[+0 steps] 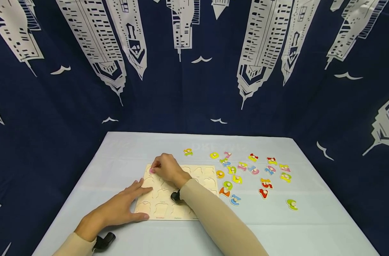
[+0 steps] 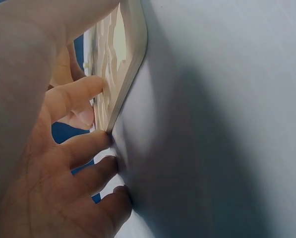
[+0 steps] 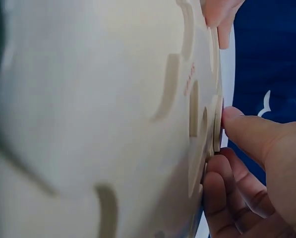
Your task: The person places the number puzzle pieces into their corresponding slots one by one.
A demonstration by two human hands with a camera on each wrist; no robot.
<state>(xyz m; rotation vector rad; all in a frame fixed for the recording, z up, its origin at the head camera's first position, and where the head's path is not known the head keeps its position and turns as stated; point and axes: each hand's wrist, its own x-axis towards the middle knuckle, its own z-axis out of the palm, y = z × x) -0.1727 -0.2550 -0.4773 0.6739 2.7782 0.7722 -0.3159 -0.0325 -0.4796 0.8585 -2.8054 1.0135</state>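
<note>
Head view: my right grip point(image 1: 168, 169) is pinching a pink piece point(image 1: 151, 171) at the ten o'clock corner of the wooden board point(image 1: 154, 200). The right wrist view is showing my thumb point(image 3: 234, 119) bearing on the piece's edge; whether the piece is sitting flush in a recess I cannot tell, as my own fingers are hiding it.

My left grip point(image 1: 127, 202) is lying spread, pinching nothing, along the board's nine o'clock side. In the left wrist view one fingertip is touching the board's face, while others are lying at or past its rim.

Loose pieces point(image 1: 235, 200) are lying flat on the worktop point(image 1: 309, 234) from the board's twelve o'clock round to three, a green one point(image 1: 292, 204) being the farthest out at three.

Assessment of the step, which I am judging to be seating the pink piece: good practice is turning its outline to match the recess, lowering it level and pressing evenly only once it is dropping in. Forcing a tilted edge is risking a jam; light left-hand pressure is guarding against the board sliding.
</note>
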